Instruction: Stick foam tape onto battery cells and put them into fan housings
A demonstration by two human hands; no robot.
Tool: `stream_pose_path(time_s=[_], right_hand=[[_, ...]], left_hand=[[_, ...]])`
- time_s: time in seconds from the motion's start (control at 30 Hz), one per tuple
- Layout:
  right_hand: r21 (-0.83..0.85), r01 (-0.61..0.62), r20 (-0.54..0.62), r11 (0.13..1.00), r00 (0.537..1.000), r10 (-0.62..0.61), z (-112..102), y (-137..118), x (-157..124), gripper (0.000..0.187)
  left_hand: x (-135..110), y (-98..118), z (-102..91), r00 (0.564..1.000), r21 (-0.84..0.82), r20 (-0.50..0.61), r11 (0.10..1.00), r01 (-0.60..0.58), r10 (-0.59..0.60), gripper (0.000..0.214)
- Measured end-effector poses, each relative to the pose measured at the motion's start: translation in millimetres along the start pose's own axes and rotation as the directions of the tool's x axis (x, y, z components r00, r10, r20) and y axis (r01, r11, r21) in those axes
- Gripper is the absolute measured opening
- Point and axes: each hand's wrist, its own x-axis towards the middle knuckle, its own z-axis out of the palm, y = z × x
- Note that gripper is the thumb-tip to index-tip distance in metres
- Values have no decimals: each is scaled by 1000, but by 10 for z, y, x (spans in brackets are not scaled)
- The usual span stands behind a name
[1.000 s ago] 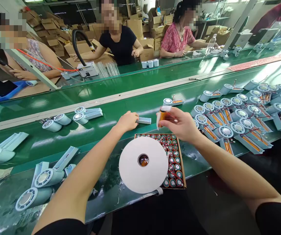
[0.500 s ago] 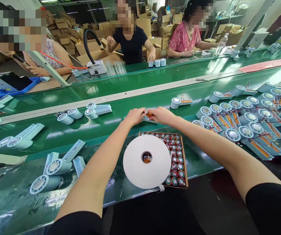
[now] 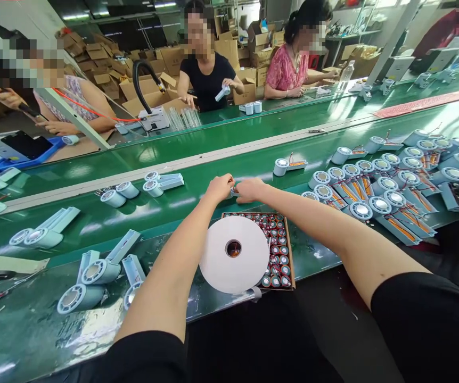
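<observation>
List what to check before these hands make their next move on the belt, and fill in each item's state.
1. Both hands on the work: left hand and right hand meet fingertip to fingertip on the small part. Ok.
2. How the small part sits between the fingers: mostly hidden. Cannot tell.
3. White tape roll lies flat on the box of cells, just below the hands. Ok.
4. Box of cells stocked: rows of cells show beside the roll. Ok.
5. Pile of housings lies to the right of the right hand, probably within reach. Ok.
</observation>
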Motion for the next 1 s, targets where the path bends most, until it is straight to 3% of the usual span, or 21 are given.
stream_pose_path(time_s=[0.13,0.27,0.33,0.4,0.47,0.5,0.57,0.63,0.67,0.77,0.83,0.9,0.93,1.0], right_hand=[[100,-8,-114,995,993,20,-229,57,-111,34],[198,3,-360,980,930,70,-264,264,-727,39],[273,15,-422,962,900,105,-84,393,-1226,42],[439,79,-451,895,881,144,219,486,-1779,37],[621,128,-434,774,878,204,561,480,-2295,32],[697,132,-420,705,872,252,712,429,-2510,31],[800,121,-390,587,849,356,922,231,-2825,30],[875,127,-342,467,845,411,985,-70,-2983,33],[907,130,-302,401,864,404,971,-245,-3014,37],[980,51,-92,190,972,215,853,-798,-3001,59],[989,-25,16,148,998,64,812,-1131,-2975,54],[978,-5,18,208,998,-62,861,-1402,-2978,37],[963,46,-11,266,991,-132,914,-1508,-2995,38],[884,160,-24,439,954,-300,1033,-1642,-3045,41]], left_hand=[[-34,111,-106,1000,26,2,1000,17,-17,37],[-310,172,-314,999,17,-26,999,39,-39,46],[-678,163,-411,998,-4,-55,1000,-14,13,57],[-1194,127,-458,988,-31,-32,988,-149,148,70],[-1759,72,-442,927,-68,96,932,-357,362,85],[-2020,43,-412,891,-61,155,905,-422,426,91],[-2436,-3,-327,861,-25,199,881,-473,468,93],[-2698,-25,-233,883,15,144,892,-453,446,85],[-2787,-29,-191,900,26,77,902,-431,428,81],[-3004,-42,-82,910,39,-228,937,-346,345,85],[-3169,-89,-12,877,41,-369,948,-316,308,90],[-3354,-194,73,869,54,-392,950,-307,303,88],[-3450,-266,122,876,57,-393,958,-282,281,83],[-3648,-424,226,890,25,-427,986,-167,161,74]])
